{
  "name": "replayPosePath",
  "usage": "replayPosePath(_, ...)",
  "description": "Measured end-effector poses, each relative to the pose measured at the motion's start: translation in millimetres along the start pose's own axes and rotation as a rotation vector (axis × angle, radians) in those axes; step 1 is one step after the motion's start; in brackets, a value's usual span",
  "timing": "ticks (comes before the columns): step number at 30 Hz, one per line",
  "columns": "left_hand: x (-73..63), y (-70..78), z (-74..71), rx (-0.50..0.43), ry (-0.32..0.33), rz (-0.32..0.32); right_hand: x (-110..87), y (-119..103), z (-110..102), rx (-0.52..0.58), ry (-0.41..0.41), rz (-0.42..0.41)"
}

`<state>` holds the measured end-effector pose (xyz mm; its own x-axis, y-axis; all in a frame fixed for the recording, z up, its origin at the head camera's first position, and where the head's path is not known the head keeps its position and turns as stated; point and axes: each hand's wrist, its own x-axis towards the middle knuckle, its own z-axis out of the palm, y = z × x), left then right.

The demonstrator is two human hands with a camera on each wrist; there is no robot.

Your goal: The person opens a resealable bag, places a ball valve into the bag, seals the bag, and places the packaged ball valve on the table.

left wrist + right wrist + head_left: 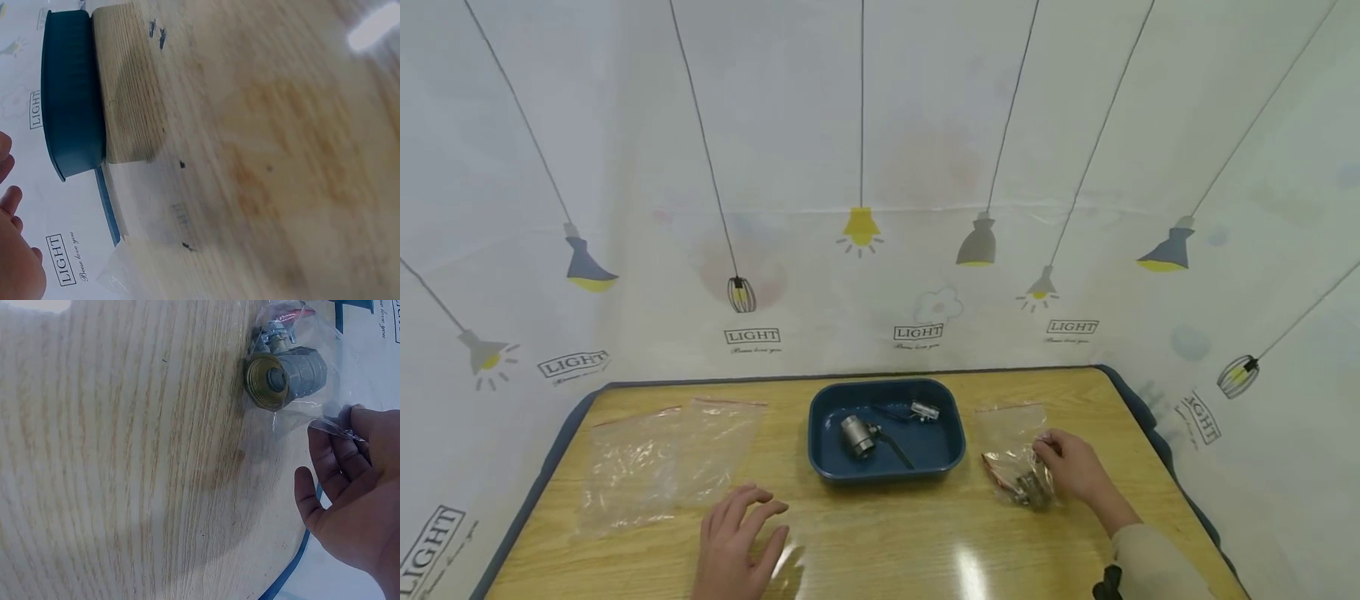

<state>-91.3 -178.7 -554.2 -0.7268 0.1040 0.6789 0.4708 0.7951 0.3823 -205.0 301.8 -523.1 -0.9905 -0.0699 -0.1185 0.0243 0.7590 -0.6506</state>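
On the right, my right hand [1071, 467] pinches the edge of a clear plastic bag [1011, 429] between thumb and fingers. Inside the bag lies a metal ball valve [284, 378], its brass-coloured threaded opening facing the right wrist camera and a red strip of handle [294, 314] above it. My left hand [737, 537] hovers over the front left of the table, fingers loosely bent and holding nothing. In the left wrist view only part of that left hand [19, 250] shows, at the left edge.
A dark blue tray [887, 478] stands at the back middle, with a larger ball valve [857, 436] and a smaller one [923, 411] in it. Two flat clear bags [632, 467] lie on the left. A lamp-patterned white sheet [805, 167] surrounds the wooden table [880, 542].
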Motion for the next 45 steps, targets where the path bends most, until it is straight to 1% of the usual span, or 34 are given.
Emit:
replayPosePath(5,-1.1,0.7,2.2,0.015,-0.016,-0.01,4.2,6.1,2.3,-0.049,0.023,0.03)
replayPosePath(10,-2.2,1.9,4.0,0.03,-0.023,-0.013,9.2,12.9,3.8,-0.101,0.036,0.085)
replayPosePath(17,-2.0,3.9,4.4,0.045,-0.025,-0.007,13.1,18.7,3.4,-0.146,0.035,0.143)
replayPosePath(23,-1.0,6.3,4.0,0.082,-0.047,-0.026,13.2,18.2,4.7,-0.162,0.039,0.181)
replayPosePath(28,-1.8,7.3,4.8,0.094,-0.058,-0.042,11.5,17.8,5.9,-0.17,0.042,0.19)
replayPosePath(33,-1.9,7.1,5.3,0.103,-0.062,-0.053,11.3,15.1,4.4,-0.173,0.027,0.209)
replayPosePath(36,-1.8,6.1,5.0,0.108,-0.065,-0.052,9.8,12.5,2.5,-0.187,0.02,0.202)
replayPosePath(40,-2.0,3.4,3.7,0.114,-0.069,-0.043,6.9,8.7,0.0,-0.251,0.031,0.173)
replayPosePath(45,-2.8,-1.6,1.1,0.128,-0.075,-0.046,8.3,2.1,-1.4,-0.363,0.056,0.173)
